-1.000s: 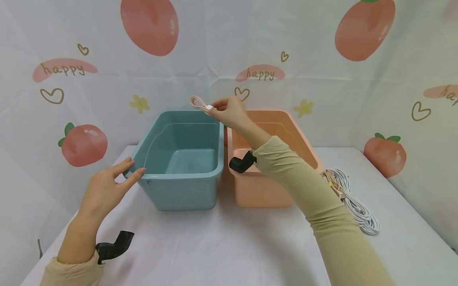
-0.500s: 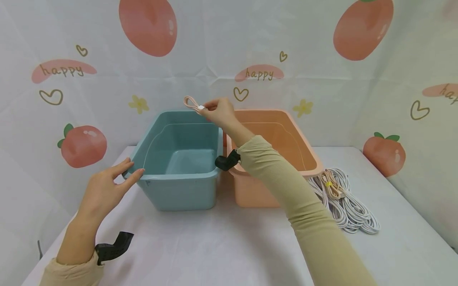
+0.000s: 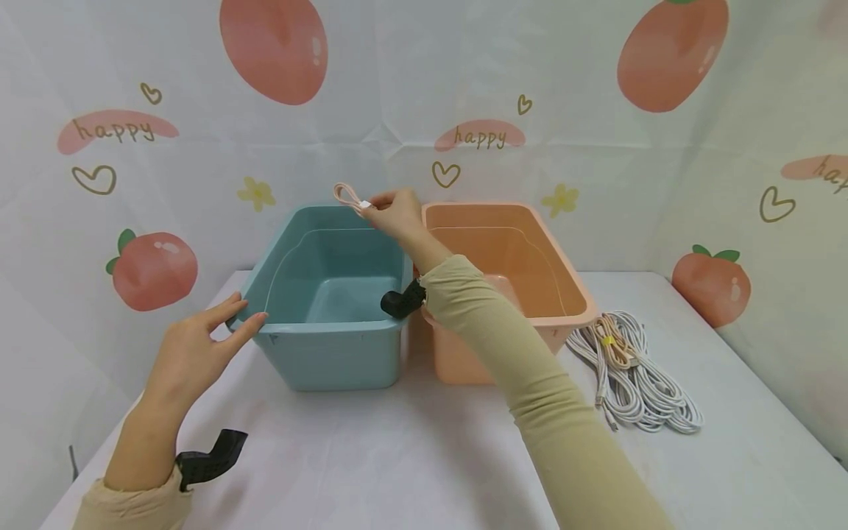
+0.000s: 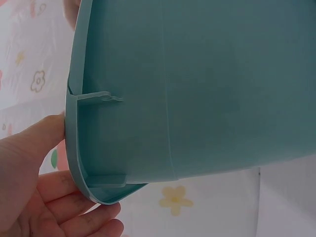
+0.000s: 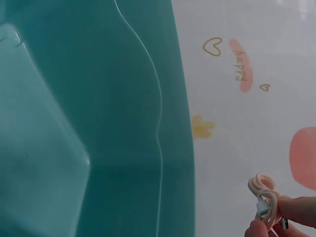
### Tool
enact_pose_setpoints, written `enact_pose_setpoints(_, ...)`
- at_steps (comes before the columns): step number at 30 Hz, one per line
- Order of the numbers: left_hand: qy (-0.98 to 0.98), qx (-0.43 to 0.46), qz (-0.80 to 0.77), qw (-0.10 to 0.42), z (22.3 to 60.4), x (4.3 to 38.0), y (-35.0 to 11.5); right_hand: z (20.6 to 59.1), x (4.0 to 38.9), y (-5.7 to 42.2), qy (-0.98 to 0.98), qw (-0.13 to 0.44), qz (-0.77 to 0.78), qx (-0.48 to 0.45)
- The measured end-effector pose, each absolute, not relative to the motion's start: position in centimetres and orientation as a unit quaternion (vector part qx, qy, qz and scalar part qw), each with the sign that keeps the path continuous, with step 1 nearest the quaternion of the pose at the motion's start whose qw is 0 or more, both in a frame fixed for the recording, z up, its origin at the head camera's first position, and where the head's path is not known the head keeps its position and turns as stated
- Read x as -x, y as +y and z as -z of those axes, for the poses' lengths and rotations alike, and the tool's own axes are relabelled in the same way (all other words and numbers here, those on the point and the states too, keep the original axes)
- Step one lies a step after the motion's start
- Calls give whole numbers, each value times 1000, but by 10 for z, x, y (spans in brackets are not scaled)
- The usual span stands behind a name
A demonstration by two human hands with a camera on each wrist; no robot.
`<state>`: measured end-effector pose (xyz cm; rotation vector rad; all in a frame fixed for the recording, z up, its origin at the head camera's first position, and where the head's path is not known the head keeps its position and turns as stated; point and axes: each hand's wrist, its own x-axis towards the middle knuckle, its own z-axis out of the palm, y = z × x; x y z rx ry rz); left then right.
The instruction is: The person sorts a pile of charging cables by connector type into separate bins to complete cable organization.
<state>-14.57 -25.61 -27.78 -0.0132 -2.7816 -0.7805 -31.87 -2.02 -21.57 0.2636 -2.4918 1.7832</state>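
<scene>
Pinching a looped pale pink cable, my right hand holds it up near the far rim of the blue bin; my left hand grips that bin's near left corner.

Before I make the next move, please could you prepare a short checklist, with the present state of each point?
1. Right hand pinches the pink cable: ok.
2. Left hand holds the near left corner of the blue bin: ok.
3. Blue bin stands upright on the table: ok.
4. Pink cable is lowered into the blue bin: not ok, it is held up in the air.
5. Pink cable is directly above the bin's opening: cannot tell, depth is unclear.
</scene>
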Motion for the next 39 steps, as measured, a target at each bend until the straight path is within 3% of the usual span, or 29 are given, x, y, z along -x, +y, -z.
enact_pose_setpoints(28,-956,8,267,123,280,148,-256,226,325,-28,-751,-62,-657,36)
enact_pose_setpoints(39,-956,9,267,122,280,148,-256,228,329,-27,-720,-71,-686,74)
